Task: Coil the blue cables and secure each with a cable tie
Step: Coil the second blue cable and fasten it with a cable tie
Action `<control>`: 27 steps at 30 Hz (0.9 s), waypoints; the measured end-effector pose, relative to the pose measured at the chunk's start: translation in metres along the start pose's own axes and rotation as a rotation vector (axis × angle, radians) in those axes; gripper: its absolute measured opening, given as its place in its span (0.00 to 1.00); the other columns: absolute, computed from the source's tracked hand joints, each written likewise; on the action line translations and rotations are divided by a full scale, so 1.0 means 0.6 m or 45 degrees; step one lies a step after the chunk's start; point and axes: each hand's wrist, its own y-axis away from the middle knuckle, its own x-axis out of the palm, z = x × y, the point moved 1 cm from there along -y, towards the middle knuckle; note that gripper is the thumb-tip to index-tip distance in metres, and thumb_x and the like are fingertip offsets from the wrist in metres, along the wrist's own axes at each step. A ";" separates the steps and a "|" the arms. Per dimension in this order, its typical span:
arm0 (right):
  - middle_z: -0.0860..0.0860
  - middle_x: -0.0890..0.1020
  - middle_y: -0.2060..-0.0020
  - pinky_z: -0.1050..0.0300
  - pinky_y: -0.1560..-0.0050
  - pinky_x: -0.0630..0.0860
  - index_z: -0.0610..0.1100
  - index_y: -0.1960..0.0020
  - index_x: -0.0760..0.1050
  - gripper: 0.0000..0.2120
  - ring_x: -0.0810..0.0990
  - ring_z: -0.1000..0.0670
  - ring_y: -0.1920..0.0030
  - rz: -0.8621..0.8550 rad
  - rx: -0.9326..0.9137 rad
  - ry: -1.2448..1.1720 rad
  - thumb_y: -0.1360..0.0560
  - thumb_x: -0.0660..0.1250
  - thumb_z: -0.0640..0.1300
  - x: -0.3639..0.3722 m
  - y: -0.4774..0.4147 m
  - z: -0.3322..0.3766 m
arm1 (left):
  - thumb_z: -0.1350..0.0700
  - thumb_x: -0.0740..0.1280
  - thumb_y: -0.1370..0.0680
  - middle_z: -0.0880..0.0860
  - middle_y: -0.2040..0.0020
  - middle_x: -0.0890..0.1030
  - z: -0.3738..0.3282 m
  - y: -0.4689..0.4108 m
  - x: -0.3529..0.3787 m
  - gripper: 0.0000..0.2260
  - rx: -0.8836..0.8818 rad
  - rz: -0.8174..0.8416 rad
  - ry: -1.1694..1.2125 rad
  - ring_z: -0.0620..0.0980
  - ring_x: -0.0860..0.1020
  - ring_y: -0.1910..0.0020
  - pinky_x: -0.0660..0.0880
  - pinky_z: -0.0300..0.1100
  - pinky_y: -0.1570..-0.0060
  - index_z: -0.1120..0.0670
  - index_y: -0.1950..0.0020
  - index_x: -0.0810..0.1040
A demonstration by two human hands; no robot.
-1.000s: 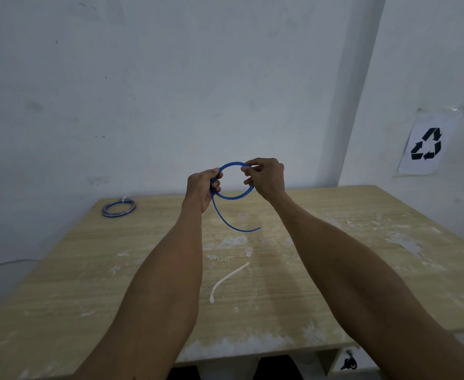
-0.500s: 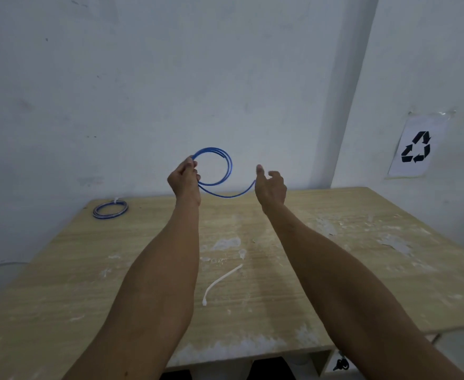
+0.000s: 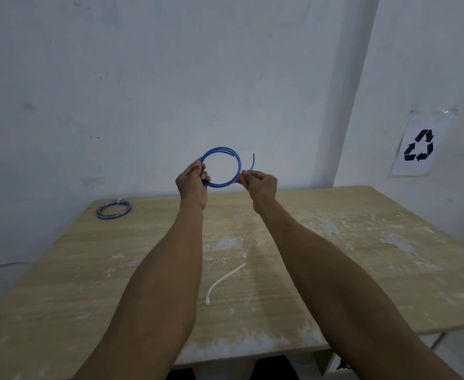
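At frame centre, above the counter (image 3: 335,215), a blue coil (image 3: 235,160) is gripped by the left hand (image 3: 192,185); its free end is pinched by the right hand (image 3: 261,185). A white tie (image 3: 224,282) lies below.

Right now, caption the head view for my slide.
Left hand and right hand hold a blue cable coil above the table; a white cable tie lies below, a tied coil far left.

Blue cable (image 3: 237,165) formed upright multi-turn loop between both hands, free end poking up. White cable tie (image 3: 224,282) lay flat below hands. Tied coil (image 3: 113,210) far left.
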 end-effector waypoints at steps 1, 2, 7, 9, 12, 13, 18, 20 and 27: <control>0.39 0.86 0.59 0.55 0.54 0.83 0.36 0.53 0.83 0.03 0.87 0.47 0.62 -0.030 -0.062 0.100 0.22 0.70 0.35 0.001 -0.004 0.002 | 0.65 0.63 0.18 0.55 0.62 0.77 0.002 0.002 0.000 0.07 -0.007 0.029 -0.041 0.45 0.69 0.74 0.71 0.39 0.69 0.66 0.45 0.80; 0.42 0.87 0.58 0.53 0.53 0.83 0.40 0.52 0.84 0.04 0.87 0.48 0.61 -0.032 -0.119 0.196 0.21 0.70 0.38 0.003 -0.007 0.004 | 0.65 0.63 0.18 0.54 0.63 0.77 0.004 0.005 -0.001 0.07 -0.005 0.042 -0.085 0.45 0.69 0.73 0.71 0.40 0.68 0.66 0.45 0.80; 0.45 0.86 0.51 0.53 0.59 0.85 0.41 0.40 0.79 0.11 0.87 0.44 0.58 0.078 -0.038 0.230 0.16 0.61 0.43 0.013 0.002 0.021 | 0.62 0.64 0.17 0.52 0.60 0.79 0.022 0.009 -0.004 0.07 0.083 -0.022 -0.245 0.45 0.71 0.69 0.73 0.39 0.64 0.60 0.45 0.82; 0.41 0.86 0.50 0.55 0.63 0.84 0.39 0.40 0.77 0.13 0.86 0.42 0.59 0.129 -0.016 0.254 0.14 0.57 0.43 0.014 0.008 0.025 | 0.60 0.64 0.17 0.51 0.59 0.80 0.027 0.004 -0.008 0.08 0.134 -0.090 -0.303 0.46 0.72 0.66 0.74 0.39 0.62 0.57 0.44 0.83; 0.39 0.85 0.52 0.54 0.59 0.83 0.35 0.40 0.77 0.16 0.86 0.43 0.58 0.192 -0.114 0.394 0.14 0.54 0.43 0.016 0.014 0.028 | 0.60 0.64 0.17 0.51 0.58 0.81 0.032 0.002 -0.010 0.09 0.179 -0.170 -0.327 0.46 0.73 0.64 0.75 0.40 0.60 0.57 0.43 0.83; 0.39 0.86 0.53 0.51 0.56 0.83 0.34 0.42 0.78 0.16 0.85 0.43 0.58 0.207 -0.192 0.473 0.14 0.54 0.42 0.016 0.012 0.026 | 0.60 0.64 0.17 0.51 0.58 0.81 0.034 0.003 -0.009 0.09 0.184 -0.181 -0.324 0.46 0.73 0.64 0.75 0.40 0.60 0.58 0.42 0.83; 0.44 0.86 0.62 0.43 0.49 0.82 0.47 0.59 0.80 0.23 0.84 0.43 0.60 0.133 -0.368 0.602 0.13 0.52 0.48 0.028 0.015 0.018 | 0.59 0.64 0.17 0.50 0.59 0.81 0.040 0.013 0.004 0.10 0.212 -0.219 -0.351 0.46 0.75 0.64 0.76 0.39 0.60 0.59 0.41 0.83; 0.45 0.84 0.63 0.44 0.49 0.81 0.48 0.62 0.78 0.25 0.83 0.45 0.61 0.126 -0.346 0.596 0.13 0.50 0.52 0.034 0.022 0.018 | 0.59 0.64 0.17 0.50 0.59 0.81 0.037 0.017 0.013 0.10 0.238 -0.286 -0.356 0.46 0.76 0.63 0.76 0.37 0.61 0.58 0.42 0.83; 0.47 0.78 0.66 0.46 0.56 0.77 0.39 0.56 0.77 0.18 0.76 0.49 0.65 0.105 -0.349 0.495 0.14 0.55 0.45 0.025 0.014 0.022 | 0.62 0.64 0.18 0.53 0.62 0.80 0.024 0.029 0.018 0.07 0.045 -0.170 -0.197 0.47 0.74 0.68 0.75 0.39 0.64 0.60 0.50 0.82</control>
